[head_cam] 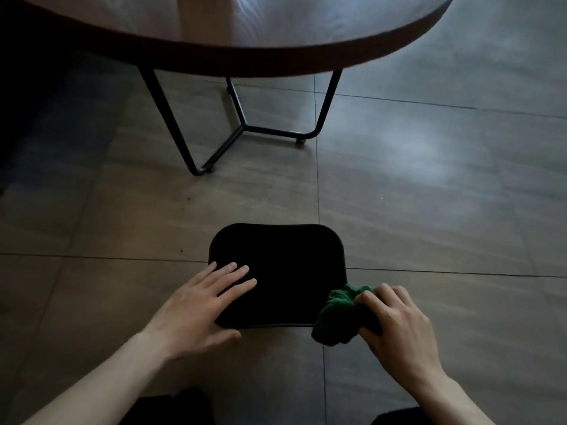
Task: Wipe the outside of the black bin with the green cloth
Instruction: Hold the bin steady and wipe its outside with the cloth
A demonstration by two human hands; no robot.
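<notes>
The black bin point(285, 265) stands on the tiled floor in the lower middle of the head view; from above it is a rounded black square. My left hand point(196, 308) lies flat on its near left part, fingers spread over the black top and thumb at the near edge. My right hand point(395, 326) grips the bunched green cloth point(340, 314), which presses against the bin's near right corner. Whether the bin's top is an opening or a lid is too dark to tell.
A round wooden table point(245, 38) fills the top of the view beyond the bin, on a black metal frame point(245, 127) with small feet on the floor. Grey floor tiles point(445, 194) surround the bin. My dark-clothed knees point(171, 409) show at the bottom edge.
</notes>
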